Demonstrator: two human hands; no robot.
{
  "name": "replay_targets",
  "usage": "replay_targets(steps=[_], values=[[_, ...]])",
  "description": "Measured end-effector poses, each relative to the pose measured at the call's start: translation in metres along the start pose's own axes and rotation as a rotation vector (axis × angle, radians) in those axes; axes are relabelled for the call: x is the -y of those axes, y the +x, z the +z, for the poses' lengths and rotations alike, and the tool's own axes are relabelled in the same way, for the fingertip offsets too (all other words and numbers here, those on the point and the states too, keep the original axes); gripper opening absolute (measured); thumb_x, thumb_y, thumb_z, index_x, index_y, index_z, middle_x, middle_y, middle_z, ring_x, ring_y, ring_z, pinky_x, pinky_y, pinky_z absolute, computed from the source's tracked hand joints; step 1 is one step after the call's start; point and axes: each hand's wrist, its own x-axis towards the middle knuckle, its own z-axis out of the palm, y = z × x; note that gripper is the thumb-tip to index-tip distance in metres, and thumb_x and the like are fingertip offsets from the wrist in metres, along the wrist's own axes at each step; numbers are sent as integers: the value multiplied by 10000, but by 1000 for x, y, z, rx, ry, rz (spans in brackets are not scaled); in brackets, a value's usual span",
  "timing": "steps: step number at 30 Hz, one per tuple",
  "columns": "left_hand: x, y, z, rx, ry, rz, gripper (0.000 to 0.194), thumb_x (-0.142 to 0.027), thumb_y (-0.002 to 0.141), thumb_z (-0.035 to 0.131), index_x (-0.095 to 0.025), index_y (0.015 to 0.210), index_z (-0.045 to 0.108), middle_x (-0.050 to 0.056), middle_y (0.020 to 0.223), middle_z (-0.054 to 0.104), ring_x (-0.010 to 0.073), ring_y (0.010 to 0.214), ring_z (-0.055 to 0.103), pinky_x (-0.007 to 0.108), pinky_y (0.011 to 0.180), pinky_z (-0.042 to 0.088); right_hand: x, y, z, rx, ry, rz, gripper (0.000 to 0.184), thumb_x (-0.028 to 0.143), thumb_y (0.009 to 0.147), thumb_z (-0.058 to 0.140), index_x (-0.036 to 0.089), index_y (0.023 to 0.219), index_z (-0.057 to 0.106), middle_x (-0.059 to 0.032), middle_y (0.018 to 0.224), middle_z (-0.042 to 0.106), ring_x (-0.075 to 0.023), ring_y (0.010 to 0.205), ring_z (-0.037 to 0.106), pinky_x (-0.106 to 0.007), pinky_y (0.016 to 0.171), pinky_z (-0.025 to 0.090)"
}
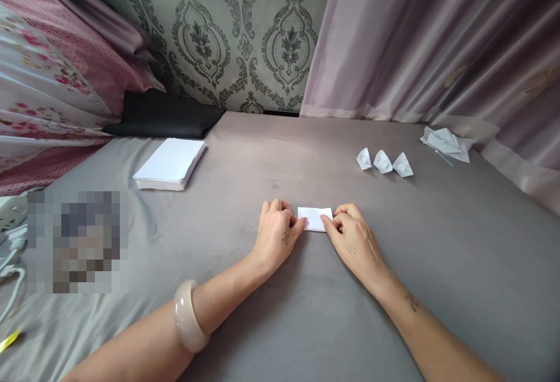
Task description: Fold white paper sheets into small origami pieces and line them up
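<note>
A small folded rectangle of white paper (pixel 314 218) is held just above or on the grey sheet in the middle of the view; I cannot tell which. At its left edge, my left hand (pixel 277 230) is closed, thumb and curled fingers pinching the paper. On the opposite edge my right hand (pixel 352 239) grips it too, its thumb lying over the front face. The fingertips behind the paper are hidden. A pale bangle (pixel 190 316) circles my left wrist.
A stack of white paper (pixel 170 163) lies at the left. Three folded paper shapes (pixel 383 162) stand in a row at the right, with crumpled white paper (pixel 448 143) farther off. A power strip (pixel 13 213) with cables is at the far left; curtains (pixel 394 38) border the back.
</note>
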Motion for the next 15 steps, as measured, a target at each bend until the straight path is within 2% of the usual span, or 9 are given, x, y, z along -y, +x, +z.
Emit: replay_targets(steps=[15], values=[[-3, 0, -1, 7, 25, -13, 307, -334, 881, 550, -171, 621, 554, 79, 881, 558, 225, 871, 463, 385, 757, 452, -3, 1, 2, 0, 68, 32, 392, 424, 889, 520, 200, 571, 468, -34, 871, 541, -102, 548, 505, -295, 586, 436]])
